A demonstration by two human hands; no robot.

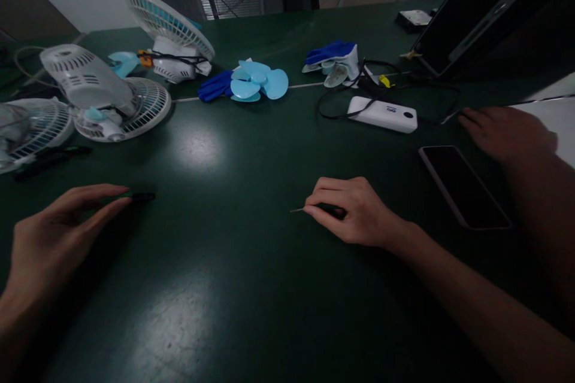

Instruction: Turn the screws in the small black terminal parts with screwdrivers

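My right hand (354,212) rests low over the green tabletop with its fingers closed around a small screwdriver (332,210). The tool's thin metal shaft points left, and its dark handle is partly hidden by my fingers. Farther left, my left hand (67,227) pinches a small dark object (142,197) between thumb and forefinger. A black end sticks out to the right of the fingertips, and a greenish part shows between the fingers; its kind is unclear. The two hands are well apart.
Fan parts (103,90) and a fan with a tilted grille (166,18) stand at left. Light-blue blades (258,81), gloves (335,60), a white power bank (381,114) and a phone (465,185) lie around. Another person's hand (507,131) rests at right, below a black case (480,12).
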